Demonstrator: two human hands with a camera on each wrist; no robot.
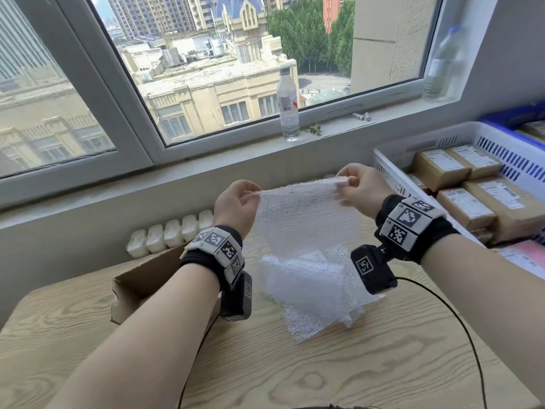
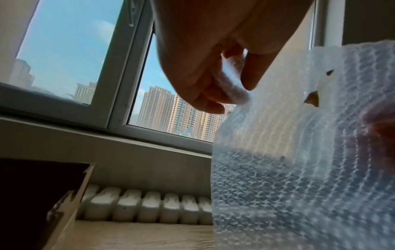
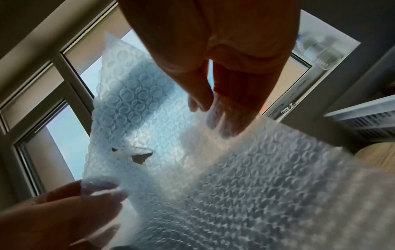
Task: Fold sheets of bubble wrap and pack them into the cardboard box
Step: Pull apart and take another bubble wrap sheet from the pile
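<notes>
1. A light wood-grain table (image 1: 324,364) fills the near ground; two bare forearms reach forward over it, each wearing a black wrist strap with black-and-white square markers and a small black camera.
2. On the middle of the table lies a loose pile of clear bubble wrap sheets (image 1: 312,302), overlapping one another at angles.
3. Near the table's left edge stands an open brown cardboard box (image 1: 138,283), partly hidden behind the left forearm.
4. Above the pile, both hands hold up one clear bubble wrap sheet (image 1: 303,219); it hangs down, and its lower edge reaches the pile. A small tear shows near its top (image 2: 312,99).
5. The left hand (image 1: 236,205) pinches the sheet's upper left corner between thumb and curled fingers.
6. The right hand (image 1: 362,188) pinches the upper right corner, thumb on one face, fingers together on the other.
7. At the table's right edge sits a white slotted plastic basket (image 1: 501,149) holding brown labelled cartons.
8. Beyond the far edge are white radiator fins (image 1: 171,234), then a grey windowsill with a clear plastic water bottle (image 1: 288,104) standing upright.
</notes>
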